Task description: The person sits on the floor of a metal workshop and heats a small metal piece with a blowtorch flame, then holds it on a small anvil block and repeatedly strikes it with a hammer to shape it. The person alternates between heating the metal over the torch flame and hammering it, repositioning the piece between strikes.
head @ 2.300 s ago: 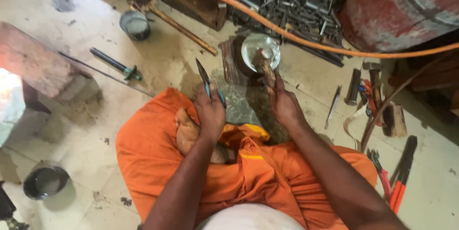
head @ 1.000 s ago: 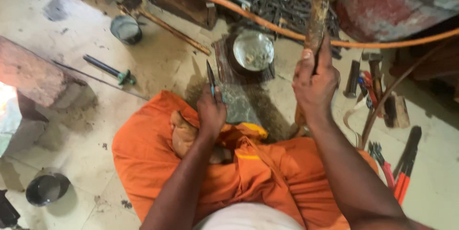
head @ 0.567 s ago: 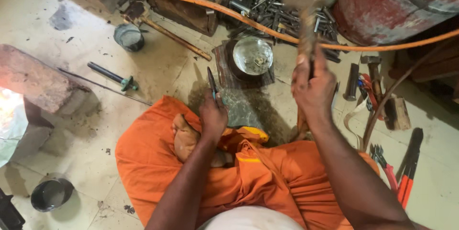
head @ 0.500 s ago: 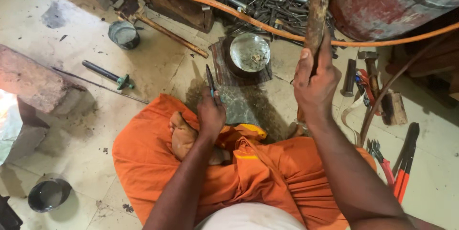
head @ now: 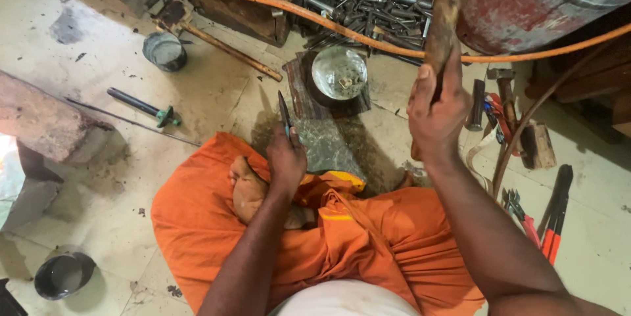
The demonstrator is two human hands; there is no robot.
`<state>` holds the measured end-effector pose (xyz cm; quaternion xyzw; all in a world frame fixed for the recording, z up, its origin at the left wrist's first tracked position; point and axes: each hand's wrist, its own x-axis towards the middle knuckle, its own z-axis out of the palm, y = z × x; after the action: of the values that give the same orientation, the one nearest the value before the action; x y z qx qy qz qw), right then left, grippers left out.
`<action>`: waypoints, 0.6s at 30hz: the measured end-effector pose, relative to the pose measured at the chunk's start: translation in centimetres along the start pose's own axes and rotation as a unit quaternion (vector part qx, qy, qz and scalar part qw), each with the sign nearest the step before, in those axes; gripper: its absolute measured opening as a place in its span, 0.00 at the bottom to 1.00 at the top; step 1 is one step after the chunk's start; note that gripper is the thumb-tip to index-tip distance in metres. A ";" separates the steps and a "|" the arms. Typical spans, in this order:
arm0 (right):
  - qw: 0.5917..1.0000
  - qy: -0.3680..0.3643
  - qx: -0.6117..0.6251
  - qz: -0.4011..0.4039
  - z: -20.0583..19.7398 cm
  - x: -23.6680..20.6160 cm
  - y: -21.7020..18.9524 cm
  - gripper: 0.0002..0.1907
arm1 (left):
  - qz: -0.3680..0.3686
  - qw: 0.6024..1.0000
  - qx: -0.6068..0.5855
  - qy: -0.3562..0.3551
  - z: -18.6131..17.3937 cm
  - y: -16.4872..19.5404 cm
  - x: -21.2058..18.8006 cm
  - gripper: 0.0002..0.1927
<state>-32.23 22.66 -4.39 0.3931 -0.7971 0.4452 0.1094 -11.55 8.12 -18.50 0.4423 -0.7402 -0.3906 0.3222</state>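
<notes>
The right hand (head: 437, 109) grips a wooden-handled hammer (head: 447, 0) raised above the stone block (head: 325, 145), while the left hand (head: 286, 158) closes around a thin dark chisel (head: 284, 113) standing upright at the block's left edge. A glancing blow could likely hit the left fingers or kick the chisel toward the steel bowl (head: 339, 73) just beyond the block. The blurred hammer head is cut off at the top, and the chisel's tip is hard to make out.
</notes>
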 end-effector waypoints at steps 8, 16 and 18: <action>0.984 -0.125 -0.044 -0.117 2.6 -1.0 1.7 0.20 | 0.024 1.000 0.002 -0.008 -0.6 0.0 -0.4 0.11; 0.982 -0.054 -0.139 -0.114 1.5 -2.7 2.7 0.24 | -0.080 0.993 -0.070 -0.045 0.0 -0.3 -0.4 0.09; 0.960 -0.188 -0.195 -0.078 2.7 -3.6 2.7 0.27 | -0.067 0.994 -0.071 -0.043 -0.5 0.3 -0.2 0.09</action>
<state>-31.25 23.25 -9.50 0.5018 -0.8413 0.1898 0.0668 -11.20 8.24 -18.05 0.4496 -0.6927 -0.4817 0.2933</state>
